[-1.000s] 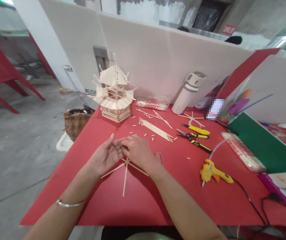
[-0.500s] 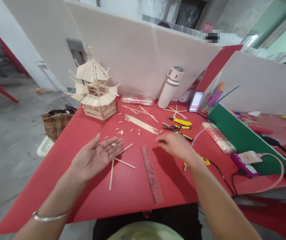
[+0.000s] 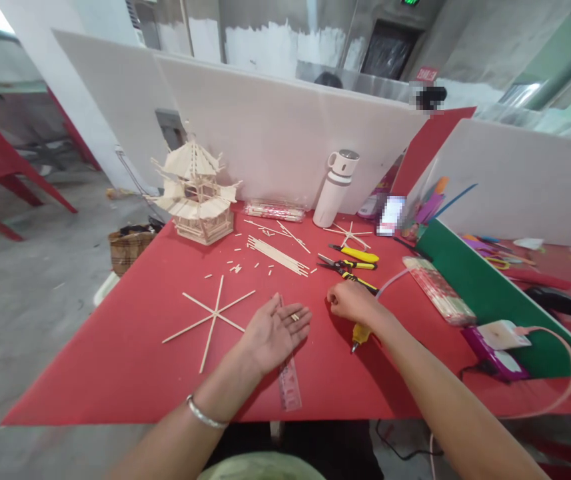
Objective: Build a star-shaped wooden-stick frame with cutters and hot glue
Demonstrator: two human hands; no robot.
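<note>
Palm up, my left hand (image 3: 275, 337) lies open over the clear ruler (image 3: 289, 387), its fingers stretched out. Two or so short stick pieces (image 3: 295, 317) rest on its fingers. My right hand (image 3: 354, 303) is closed, fingertips pressed together; whatever they hold cannot be made out. Just below it sits a yellow glue gun (image 3: 361, 335), partly hidden by the hand and forearm. To the left of my left hand, thin sticks joined at the middle form a six-armed star (image 3: 215, 313). Loose short pieces (image 3: 236, 269) and a row of long sticks (image 3: 278, 255) lie beyond.
A wooden stick pagoda model (image 3: 198, 193) stands at the back left. A white flask (image 3: 335, 190), yellow-handled pliers (image 3: 358, 255), cutters (image 3: 348, 265) and a second star (image 3: 349, 233) are farther back. Packed sticks (image 3: 438, 290) and a power strip (image 3: 495, 350) lie right, beside a green board (image 3: 505, 287).
My left hand has moved right, away from the star and over the ruler, with the small pieces still on its fingers. My right hand has shifted slightly, remaining closed. The view has turned left.
</note>
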